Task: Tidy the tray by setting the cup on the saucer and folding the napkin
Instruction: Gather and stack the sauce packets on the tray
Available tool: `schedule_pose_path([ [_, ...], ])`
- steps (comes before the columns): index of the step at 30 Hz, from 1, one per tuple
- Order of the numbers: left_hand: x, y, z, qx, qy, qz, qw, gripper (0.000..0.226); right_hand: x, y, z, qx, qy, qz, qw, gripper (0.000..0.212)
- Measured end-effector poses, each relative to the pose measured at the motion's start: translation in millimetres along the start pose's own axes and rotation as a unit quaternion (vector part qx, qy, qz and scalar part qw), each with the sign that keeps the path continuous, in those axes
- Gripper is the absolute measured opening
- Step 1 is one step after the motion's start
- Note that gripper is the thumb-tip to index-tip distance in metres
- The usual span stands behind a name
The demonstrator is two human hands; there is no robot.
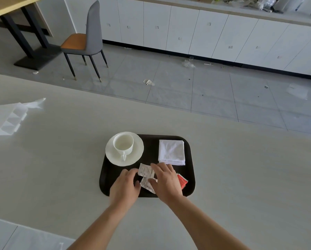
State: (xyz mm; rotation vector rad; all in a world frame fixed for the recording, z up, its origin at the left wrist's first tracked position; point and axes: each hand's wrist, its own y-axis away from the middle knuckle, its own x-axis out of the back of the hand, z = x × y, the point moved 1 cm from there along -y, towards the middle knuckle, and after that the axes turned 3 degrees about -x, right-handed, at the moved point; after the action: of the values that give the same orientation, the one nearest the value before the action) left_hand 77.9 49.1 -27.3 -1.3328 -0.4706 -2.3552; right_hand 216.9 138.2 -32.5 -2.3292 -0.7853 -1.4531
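A dark tray (151, 141) lies on the pale table. At its far left a white cup (123, 143) stands upright on a white saucer (138, 150), handle toward me. A white napkin (171, 152) lies folded into a square at the tray's far right. Both hands hover over the tray's near edge. My left hand (126, 186) has its fingertips at the white sachets (146, 171). My right hand (166, 179) rests over the sachets, fingers spread, partly covering a red sachet (183, 181). Whether either hand grips a sachet is unclear.
A white moulded packaging piece (8, 118) lies at the table's far left. The table's far edge runs diagonally behind the tray. Beyond it are a tiled floor with litter, a grey chair (86, 42) and white cabinets (187, 33).
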Motion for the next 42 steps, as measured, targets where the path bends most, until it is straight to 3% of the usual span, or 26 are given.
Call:
schedule_pose_path([
  [2,-4.4,5.4,1.9,0.007,-0.003,-0.001,1.0,0.028,-1.6,-8.8,-4.1,0.034,0.036,-0.034,0.998,0.046],
  [6,-12.0,7.6,12.0,0.018,-0.029,-0.02,0.999,0.043,-1.4,-16.6,-4.5,0.089,0.096,-0.062,0.989,0.025],
  [11,-16.7,1.0,15.4,0.017,-0.047,-0.016,0.999,0.044,5.8,-13.2,8.7,0.126,0.174,-0.074,0.974,0.005],
  [15,-17.1,-2.7,13.0,0.034,0.0,-0.013,0.999,0.037,15.5,-10.7,13.7,0.104,0.075,0.046,0.991,0.01],
  [17,-17.3,-3.3,16.0,0.063,0.037,-0.015,0.997,0.028,13.2,-11.0,13.3,0.131,0.05,0.021,0.99,0.007],
  [19,-15.9,-4.5,21.0,0.097,0.074,-0.01,0.993,0.016,6.9,-12.4,12.2,0.116,0.067,-0.048,0.99,0.024],
  [21,-15.5,-6.5,24.0,0.109,0.078,-0.005,0.991,0.007,2.2,-15.5,8.5,0.108,0.086,-0.06,0.989,0.027],
  [26,-13.9,-5.8,20.5,0.082,0.071,-0.009,0.994,0.006,1.1,-26.9,0.5,0.165,0.22,-0.097,0.957,0.004],
  [28,-11.3,-6.1,17.4,0.092,0.09,-0.007,0.992,0.007,2.9,-30.6,3.3,0.131,0.172,-0.073,0.974,0.008],
  [30,-5.5,-7.5,14.5,0.134,0.127,-0.018,0.983,0.007,8.7,-30.6,7.2,0.092,0.067,-0.012,0.993,0.008],
  [32,2.3,-9.3,10.6,0.204,0.218,-0.032,0.954,0.006,9.1,-24.2,9.7,0.111,0.015,0.002,0.994,0.008],
  [35,15.8,-9.5,9.7,0.265,0.334,-0.014,0.905,0.003,-0.8,-14.8,10.1,0.117,0.032,-0.05,0.991,0.022],
  [39,33.0,-20.2,23.2,0.268,0.37,0.021,0.889,0.013,-4.8,-15.3,9.6,0.123,0.072,-0.032,0.989,0.021],
  [42,31.5,-33.5,43.0,0.273,0.378,-0.007,0.885,0.017,-1.5,-13.8,13.7,0.103,0.054,-0.022,0.993,0.031],
])
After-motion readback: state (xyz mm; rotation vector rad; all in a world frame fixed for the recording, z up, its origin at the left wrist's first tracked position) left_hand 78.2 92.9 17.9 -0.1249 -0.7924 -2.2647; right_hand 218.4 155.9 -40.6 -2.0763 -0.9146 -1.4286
